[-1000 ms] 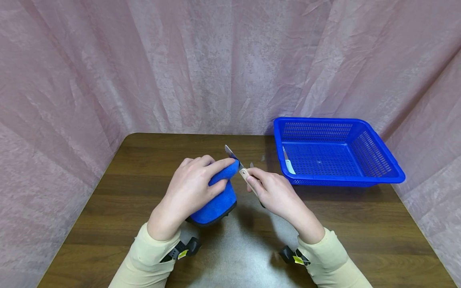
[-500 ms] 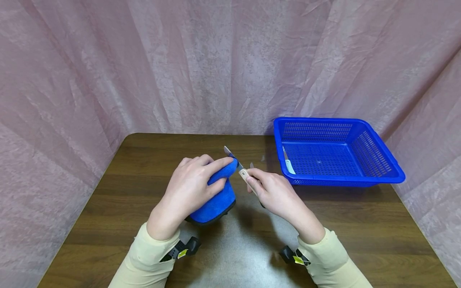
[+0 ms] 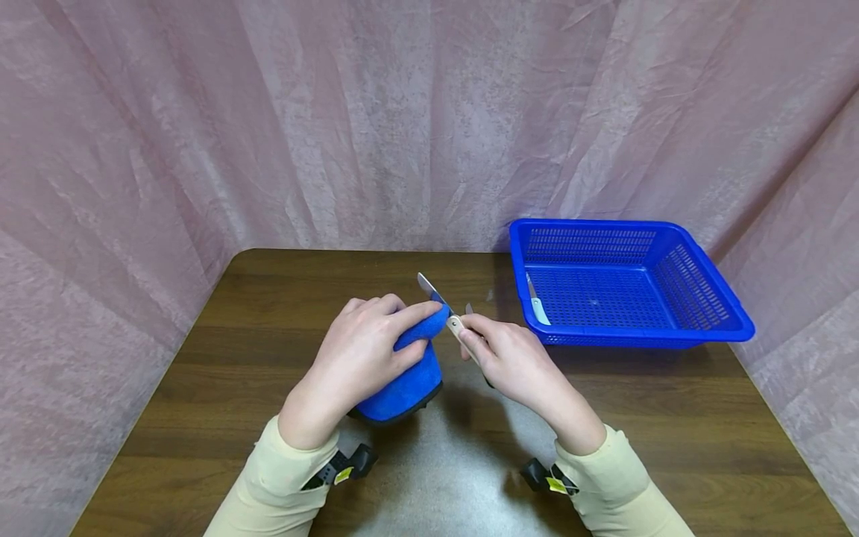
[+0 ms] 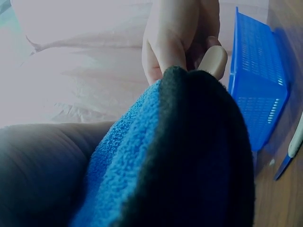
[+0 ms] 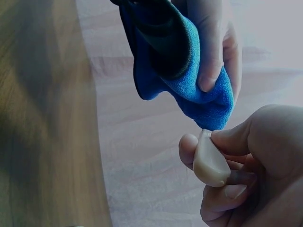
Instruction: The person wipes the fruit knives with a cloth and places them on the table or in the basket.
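Observation:
My right hand point(image 3: 503, 350) grips the cream handle point(image 5: 210, 163) of a small knife point(image 3: 431, 287), its blade pointing away and to the left. My left hand point(image 3: 369, 343) holds a blue cloth point(image 3: 403, 388) with dark edging, pinched between thumb and fingers around the blade close to the handle. The blade's tip sticks out beyond the cloth; its middle is covered. A second knife point(image 4: 294, 144) lies on the table below my right hand, mostly hidden in the head view. Inside the blue basket point(image 3: 637, 335), another knife point(image 3: 540, 307) with a pale handle lies along the left wall.
The basket stands at the back right of the brown wooden table point(image 3: 268, 313). Pink curtains point(image 3: 403, 134) hang behind the table and at both sides. Each wrist carries a strapped black camera, seen beside the left sleeve point(image 3: 282, 477) and the right sleeve point(image 3: 617, 477).
My left hand and the cloth shift slightly back, then slide a little to the right and nearer along the blade toward the handle. My right hand and the knife stay almost still.

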Available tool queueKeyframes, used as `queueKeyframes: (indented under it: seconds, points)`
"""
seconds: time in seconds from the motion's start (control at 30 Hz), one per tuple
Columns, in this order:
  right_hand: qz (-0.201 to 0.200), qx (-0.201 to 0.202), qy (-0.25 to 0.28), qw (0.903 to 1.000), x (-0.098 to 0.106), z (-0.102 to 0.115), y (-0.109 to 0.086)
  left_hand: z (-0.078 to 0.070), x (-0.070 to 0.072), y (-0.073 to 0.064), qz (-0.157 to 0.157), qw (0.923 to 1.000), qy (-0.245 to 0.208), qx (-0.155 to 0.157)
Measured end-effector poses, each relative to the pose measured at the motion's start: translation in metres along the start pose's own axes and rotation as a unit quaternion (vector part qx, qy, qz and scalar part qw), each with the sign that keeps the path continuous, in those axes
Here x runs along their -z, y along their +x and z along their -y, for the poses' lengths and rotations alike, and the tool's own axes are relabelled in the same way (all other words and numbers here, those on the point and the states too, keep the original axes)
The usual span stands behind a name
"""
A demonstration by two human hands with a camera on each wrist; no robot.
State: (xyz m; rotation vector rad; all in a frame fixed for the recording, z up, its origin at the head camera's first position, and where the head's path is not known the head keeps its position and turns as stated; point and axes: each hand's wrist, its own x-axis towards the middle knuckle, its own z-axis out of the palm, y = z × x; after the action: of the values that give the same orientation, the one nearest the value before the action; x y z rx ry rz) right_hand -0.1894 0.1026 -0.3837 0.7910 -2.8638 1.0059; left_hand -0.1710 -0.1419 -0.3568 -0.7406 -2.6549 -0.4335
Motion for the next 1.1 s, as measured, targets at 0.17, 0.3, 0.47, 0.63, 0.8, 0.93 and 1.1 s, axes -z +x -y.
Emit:
queueKeyframes:
  seconds: [0.17, 0.3, 0.47, 0.63, 0.8, 0.93, 1.1]
  points:
    - [0.001, -0.001, 0.001, 1.0, 0.0, 0.0, 0.0, 0.0, -0.001, 0.0, 0.003, 1.0, 0.001, -0.005]
    - [0.002, -0.004, 0.002, 1.0, 0.0, 0.0, 0.0, 0.0, -0.001, 0.001, 0.004, 1.0, -0.001, -0.006]
    - [0.003, -0.002, -0.002, 1.0, -0.001, 0.001, 0.0, 0.003, 0.001, 0.001, 0.002, 1.0, -0.002, 0.009]
    - [0.002, 0.003, -0.005, 1.0, -0.001, 0.002, 0.0, 0.006, 0.004, 0.001, -0.005, 0.9997, -0.005, 0.024]
    - [0.003, 0.004, -0.003, 1.0, -0.001, 0.002, 0.0, 0.008, 0.005, 0.0, -0.009, 0.9994, -0.009, 0.031]
    - [0.004, 0.006, -0.002, 1.0, -0.001, 0.002, 0.0, 0.009, 0.006, 0.0, -0.009, 0.9993, -0.01, 0.036]
    - [0.005, 0.008, -0.002, 0.9999, -0.001, 0.002, 0.0, 0.01, 0.007, -0.001, -0.009, 0.9988, -0.012, 0.046]
